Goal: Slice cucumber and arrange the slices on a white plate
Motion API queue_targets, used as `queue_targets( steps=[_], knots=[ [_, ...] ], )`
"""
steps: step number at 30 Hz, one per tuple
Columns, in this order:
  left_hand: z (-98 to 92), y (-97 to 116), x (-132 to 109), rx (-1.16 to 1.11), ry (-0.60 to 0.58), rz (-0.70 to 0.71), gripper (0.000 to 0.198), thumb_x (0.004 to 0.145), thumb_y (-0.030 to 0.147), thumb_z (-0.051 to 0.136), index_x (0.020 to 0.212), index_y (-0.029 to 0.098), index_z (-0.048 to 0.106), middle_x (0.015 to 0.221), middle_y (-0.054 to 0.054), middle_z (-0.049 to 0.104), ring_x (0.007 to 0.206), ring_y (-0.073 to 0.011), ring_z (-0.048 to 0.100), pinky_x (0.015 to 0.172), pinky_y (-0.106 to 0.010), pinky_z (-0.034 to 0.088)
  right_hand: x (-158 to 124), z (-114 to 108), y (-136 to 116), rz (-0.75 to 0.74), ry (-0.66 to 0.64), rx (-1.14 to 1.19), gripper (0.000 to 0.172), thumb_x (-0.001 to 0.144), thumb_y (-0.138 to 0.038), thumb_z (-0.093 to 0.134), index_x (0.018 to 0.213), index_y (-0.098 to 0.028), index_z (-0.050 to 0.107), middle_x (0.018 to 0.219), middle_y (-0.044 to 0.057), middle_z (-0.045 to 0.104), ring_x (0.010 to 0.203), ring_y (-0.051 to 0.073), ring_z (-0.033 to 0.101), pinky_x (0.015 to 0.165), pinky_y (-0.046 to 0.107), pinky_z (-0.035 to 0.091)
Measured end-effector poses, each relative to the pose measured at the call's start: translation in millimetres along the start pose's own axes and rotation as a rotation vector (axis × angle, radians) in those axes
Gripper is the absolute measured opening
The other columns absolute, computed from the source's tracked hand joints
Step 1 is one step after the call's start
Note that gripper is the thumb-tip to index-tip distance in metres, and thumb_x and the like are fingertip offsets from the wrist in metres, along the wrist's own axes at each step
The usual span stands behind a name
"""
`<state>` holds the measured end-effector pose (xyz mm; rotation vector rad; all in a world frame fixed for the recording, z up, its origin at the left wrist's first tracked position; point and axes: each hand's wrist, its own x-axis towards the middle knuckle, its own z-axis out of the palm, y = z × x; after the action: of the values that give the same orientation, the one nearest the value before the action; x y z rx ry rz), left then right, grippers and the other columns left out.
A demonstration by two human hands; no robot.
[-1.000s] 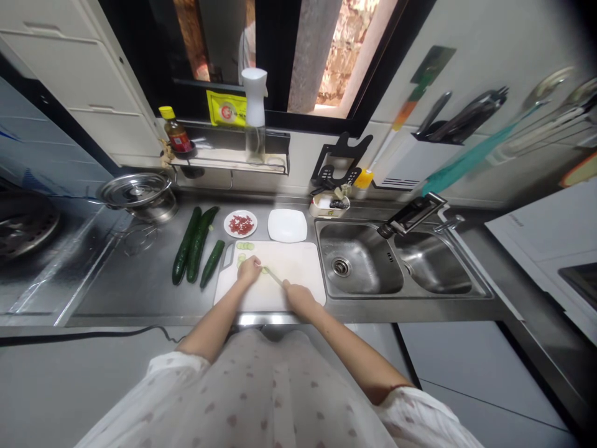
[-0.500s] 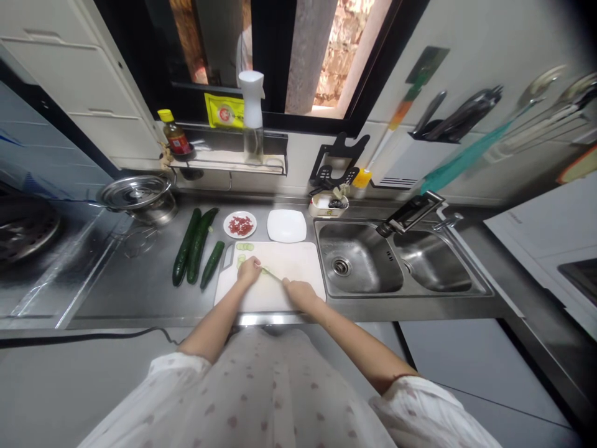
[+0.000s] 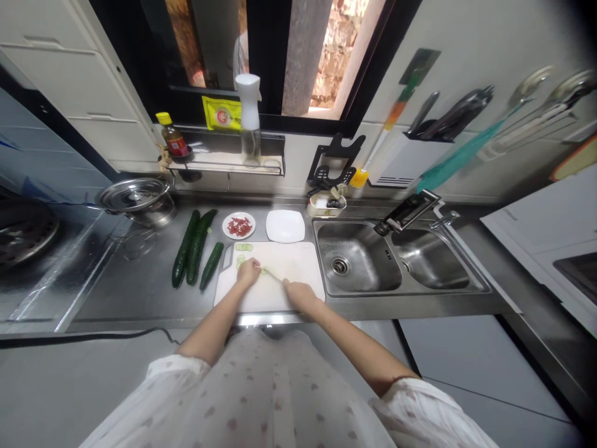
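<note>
A white cutting board [image 3: 298, 267] lies on the steel counter in front of me. My left hand [image 3: 248, 272] is curled down on a small piece of cucumber on the board. My right hand [image 3: 298, 294] is closed on a knife handle, and the thin blade [image 3: 274, 275] reaches up-left to the cut end by my left fingers. Several pale cucumber slices [image 3: 243, 247] lie at the board's far left corner.
Three whole cucumbers [image 3: 193, 246] lie left of the board. Behind it stand a small plate of chopped red bits [image 3: 239, 226] and a square white plate [image 3: 285, 225]. A double sink [image 3: 396, 264] is on the right, a lidded steel pot [image 3: 137, 198] on the left.
Both hands stay on the board with only slight shifts; the knife blade has moved a little against the cucumber end. The camera has tilted slightly.
</note>
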<state>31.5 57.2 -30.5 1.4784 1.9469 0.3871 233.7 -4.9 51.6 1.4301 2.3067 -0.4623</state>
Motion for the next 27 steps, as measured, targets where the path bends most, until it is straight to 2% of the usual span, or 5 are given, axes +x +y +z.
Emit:
queue_targets(
  steps=[5,11,18,27],
  knots=[
    [4.1,-2.9,-5.6,0.008,0.031,0.056,0.023,0.077,0.013,0.059,0.098,0.017,0.067,0.093,-0.005,0.069,0.089,-0.0172,0.063,0.081,-0.024,0.045,-10.4,3.0,1.2,0.007,-0.002,0.016,0.027,0.094,-0.011,0.034,0.118,-0.016,0.045,0.097,0.015,0.069,0.091,0.025,0.069,0.073,0.034,0.051],
    [6.2,-0.1,-12.2,0.071,0.02,0.096,0.023,0.079,0.019,0.061,0.102,0.018,0.066,0.101,-0.007,0.065,0.092,-0.0183,0.061,0.082,-0.026,0.045,-18.2,5.6,2.3,0.039,-0.023,0.042,0.028,0.093,-0.011,0.035,0.119,-0.016,0.045,0.098,0.015,0.068,0.092,0.024,0.068,0.073,0.033,0.049],
    [7.7,4.8,-9.2,0.147,0.015,0.082,0.016,0.081,0.019,0.058,0.095,0.019,0.066,0.101,-0.007,0.062,0.093,-0.0197,0.06,0.08,-0.027,0.045,-23.5,6.7,5.0,0.093,-0.046,0.14,0.033,0.09,-0.015,0.039,0.122,-0.017,0.044,0.102,0.014,0.068,0.094,0.024,0.065,0.072,0.03,0.045],
    [9.4,7.9,-9.5,0.129,0.039,0.113,0.011,0.081,0.017,0.056,0.087,0.018,0.065,0.099,-0.007,0.064,0.091,-0.0185,0.06,0.079,-0.026,0.044,-32.9,10.5,-3.6,0.178,-0.032,0.24,0.032,0.09,-0.017,0.036,0.12,-0.019,0.045,0.102,0.012,0.067,0.093,0.023,0.065,0.068,0.028,0.04]
  ],
)
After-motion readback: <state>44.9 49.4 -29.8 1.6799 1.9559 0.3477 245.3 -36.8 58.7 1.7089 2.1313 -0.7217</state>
